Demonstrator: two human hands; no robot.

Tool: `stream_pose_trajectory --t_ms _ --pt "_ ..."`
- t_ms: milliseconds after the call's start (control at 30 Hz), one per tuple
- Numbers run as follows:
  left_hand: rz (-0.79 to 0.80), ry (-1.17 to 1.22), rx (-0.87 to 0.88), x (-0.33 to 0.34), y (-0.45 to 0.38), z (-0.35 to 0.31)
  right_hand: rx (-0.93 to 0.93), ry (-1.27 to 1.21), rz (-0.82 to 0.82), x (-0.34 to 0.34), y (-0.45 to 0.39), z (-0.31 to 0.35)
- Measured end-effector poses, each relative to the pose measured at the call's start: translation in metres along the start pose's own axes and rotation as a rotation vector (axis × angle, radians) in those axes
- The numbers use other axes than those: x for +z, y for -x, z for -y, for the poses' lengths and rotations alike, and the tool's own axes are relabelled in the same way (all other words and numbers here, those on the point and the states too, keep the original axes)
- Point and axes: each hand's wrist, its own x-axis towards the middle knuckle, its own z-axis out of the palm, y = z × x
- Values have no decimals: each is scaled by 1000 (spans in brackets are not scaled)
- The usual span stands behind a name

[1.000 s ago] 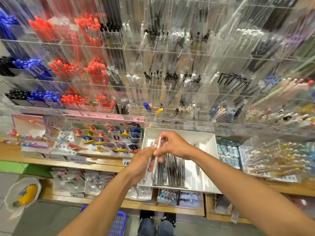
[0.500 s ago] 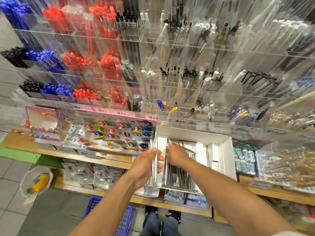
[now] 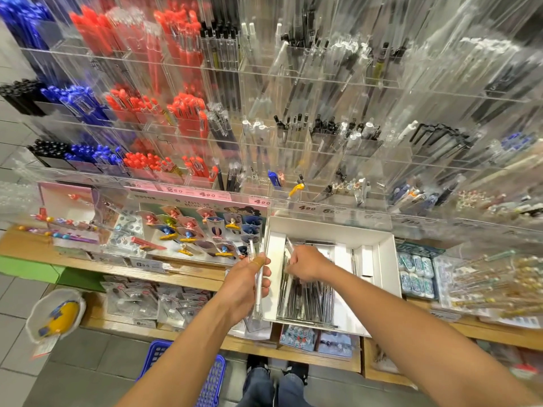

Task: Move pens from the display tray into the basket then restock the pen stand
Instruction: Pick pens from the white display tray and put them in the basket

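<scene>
The right hand (image 3: 304, 264) is covering the pens (image 3: 308, 298) under it, so what its fingers are gripping cannot be told. The left arm is hiding much of the blue basket (image 3: 216, 377), which the bottom edge is cutting off. The price labels (image 3: 308, 207) are blurring beyond reading.

Two bare hands are in view: the left hand (image 3: 249, 284) grips a small bundle of clear-barrelled pens (image 3: 258, 277), too blurred to count, and the right hand (image 3: 304, 264) reaches into one white cardboard display tray (image 3: 385, 268). One blue plastic mesh basket (image 3: 211, 380) sits below. One clear acrylic pen stand (image 3: 293, 118) shows three tiers.
</scene>
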Motion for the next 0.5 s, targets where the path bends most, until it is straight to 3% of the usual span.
stream_pose_trajectory --t_ms 300,400,500 --pt "-6 82 -14 5 1 -3 3 -529 -207 -50 47 -33" --pt "0 106 -25 8 1 1 -96 -833 -37 -49 66 -34" --pt "22 105 -30 12 1 4 -166 -915 187 -34 87 -27"
